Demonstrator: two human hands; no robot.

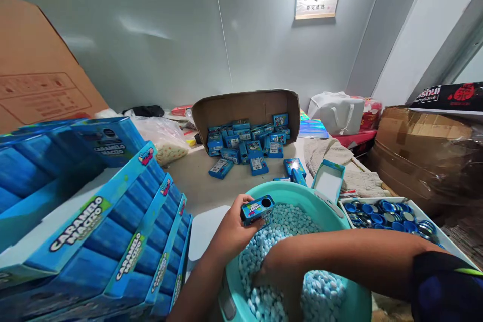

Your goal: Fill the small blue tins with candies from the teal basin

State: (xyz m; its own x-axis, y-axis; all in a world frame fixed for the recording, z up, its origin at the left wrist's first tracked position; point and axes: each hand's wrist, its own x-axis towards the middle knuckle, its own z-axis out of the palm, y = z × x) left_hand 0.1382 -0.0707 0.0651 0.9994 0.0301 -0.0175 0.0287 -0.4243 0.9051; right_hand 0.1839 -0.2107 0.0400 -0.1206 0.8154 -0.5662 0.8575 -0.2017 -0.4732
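Observation:
My left hand (241, 224) is closed around a small blue candy tin (258, 208), which has a round dark hole in its end and "Caramelo Macro" lettering. It holds the tin over the rim of a turquoise tub (356, 282). Pale blue and white candies (294, 219) fill much of the tub. My right hand (277, 271) reaches down among the candies, its fingers buried or blurred, so their grip cannot be made out.
Stacked blue display boxes (124, 226) stand close on the left. Behind the tub, a cardboard box (245, 103) lies on its side with many blue tins (254, 148) spilling out. A white tray of round blue lids (388, 216) sits at right, near large brown cartons (418, 146).

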